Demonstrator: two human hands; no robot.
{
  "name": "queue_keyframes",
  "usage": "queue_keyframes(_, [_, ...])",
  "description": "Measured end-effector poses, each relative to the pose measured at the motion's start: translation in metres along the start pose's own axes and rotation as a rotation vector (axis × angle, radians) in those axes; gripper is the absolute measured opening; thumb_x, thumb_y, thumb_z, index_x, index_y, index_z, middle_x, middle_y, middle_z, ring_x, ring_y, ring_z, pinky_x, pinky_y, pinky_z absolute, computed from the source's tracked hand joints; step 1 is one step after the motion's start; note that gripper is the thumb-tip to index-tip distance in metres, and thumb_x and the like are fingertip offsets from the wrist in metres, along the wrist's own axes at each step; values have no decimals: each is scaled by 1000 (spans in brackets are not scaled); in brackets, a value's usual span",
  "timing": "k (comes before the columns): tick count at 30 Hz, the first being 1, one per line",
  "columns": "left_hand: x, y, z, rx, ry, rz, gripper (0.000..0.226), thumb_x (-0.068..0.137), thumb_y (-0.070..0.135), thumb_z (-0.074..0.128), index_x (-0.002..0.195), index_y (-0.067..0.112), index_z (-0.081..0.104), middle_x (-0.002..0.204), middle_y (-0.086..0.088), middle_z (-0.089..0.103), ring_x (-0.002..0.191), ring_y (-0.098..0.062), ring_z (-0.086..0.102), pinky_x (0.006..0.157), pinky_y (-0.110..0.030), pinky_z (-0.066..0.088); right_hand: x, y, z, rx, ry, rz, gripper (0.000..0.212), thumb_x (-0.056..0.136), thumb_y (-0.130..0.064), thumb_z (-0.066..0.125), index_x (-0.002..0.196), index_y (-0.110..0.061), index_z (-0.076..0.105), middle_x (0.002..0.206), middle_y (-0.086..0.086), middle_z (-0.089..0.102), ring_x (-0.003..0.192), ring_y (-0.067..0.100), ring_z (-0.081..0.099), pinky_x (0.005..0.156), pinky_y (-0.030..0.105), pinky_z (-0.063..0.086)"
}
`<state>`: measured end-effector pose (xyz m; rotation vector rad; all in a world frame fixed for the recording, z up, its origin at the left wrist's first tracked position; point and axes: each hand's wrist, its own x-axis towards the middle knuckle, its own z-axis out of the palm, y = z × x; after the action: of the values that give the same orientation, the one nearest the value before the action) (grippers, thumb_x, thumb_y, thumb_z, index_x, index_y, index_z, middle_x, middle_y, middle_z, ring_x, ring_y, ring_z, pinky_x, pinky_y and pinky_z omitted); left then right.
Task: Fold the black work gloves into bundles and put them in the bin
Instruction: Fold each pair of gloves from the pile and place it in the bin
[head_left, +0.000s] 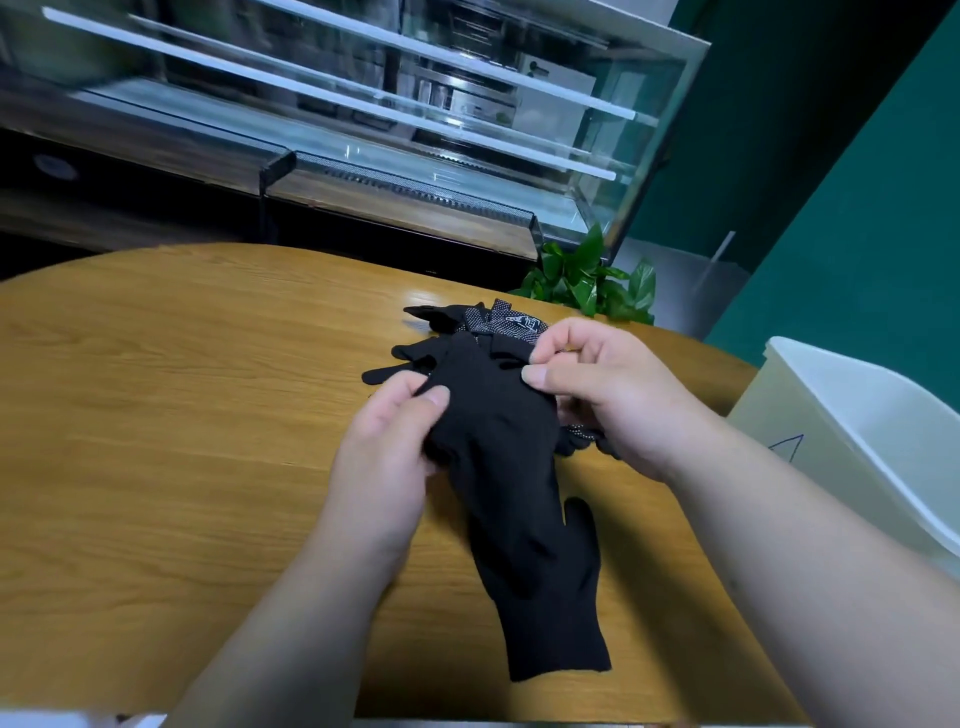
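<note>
Head: glove (524, 545) lengthwise, cuff nearest

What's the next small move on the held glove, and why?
Probably fold the pinched far end toward the cuff: left hand and right hand both pinch the black glove there, it lies stretched out unfolded, and the bin stands at right.
</note>
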<state>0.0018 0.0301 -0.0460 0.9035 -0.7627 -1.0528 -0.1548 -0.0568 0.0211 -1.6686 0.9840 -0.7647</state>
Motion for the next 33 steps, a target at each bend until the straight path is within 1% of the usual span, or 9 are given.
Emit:
queue_keyframes(4, [7,6,-5,-232,63,-89,24,101,12,44,96,12,68,98,-7,73,88,-16,68,82,-32,51,-1,8,-7,179,-87,-8,26,77,0,70,95,-9,53,58,9,46,47,21,53,67,40,50])
queue_keyframes(9, [6,9,-6,-219,4,-179,24,104,23,46,107,12,68,104,-8,74,92,-19,71,73,-30,54,-2,12,-4,144,-182,8,30,79,-13,66,108,-9,61,88,9,64,75,19,64,73,37,55])
queue_keyframes(12, [5,8,-7,-103,-7,-165,26,104,29,47,111,15,68,107,-8,75,99,-24,71,83,-40,54,-4,9,2,44,-253,36,35,76,-10,69,111,-12,63,90,8,65,66,11,63,56,18,48])
queue_keyframes(14, [6,9,-10,7,6,-115,23,102,31,52,102,16,70,100,-9,76,92,-25,72,80,-43,55,-4,10,5,-39,-250,28,28,75,-7,73,101,-12,64,77,8,56,58,16,56,51,21,47])
queue_keyframes(17, [8,11,-17,137,48,-29,22,98,29,60,83,15,69,83,-4,75,73,-16,68,65,-31,54,-5,13,4,-91,-198,47,18,83,2,75,92,-9,63,70,7,50,54,21,47,44,28,45])
queue_keyframes(20, [8,11,-19,196,55,13,25,97,29,60,80,13,67,75,1,71,66,-10,63,54,-19,49,-5,18,2,-47,-145,74,13,87,2,70,90,-7,62,63,4,51,48,23,42,38,25,38])
queue_keyframes(25, [10,4,-22,142,-91,-126,13,93,19,65,90,8,71,86,-6,75,71,-16,68,57,-19,50,-6,20,2,68,-104,72,9,90,1,65,90,-6,59,58,3,53,41,20,42,35,22,34])
queue_keyframes(28, [13,-2,-23,173,-98,-152,19,91,17,69,99,0,69,99,-22,73,90,-28,71,83,-38,53,-6,22,0,117,-89,77,10,92,2,62,93,-8,60,58,1,55,41,16,43,35,22,33])
queue_keyframes(33, [12,-1,-19,185,-36,-143,20,95,19,64,95,-1,65,90,-18,73,75,-21,65,70,-34,48,-6,27,-4,113,-84,80,23,87,2,67,106,-10,64,65,2,54,50,15,44,41,22,34])
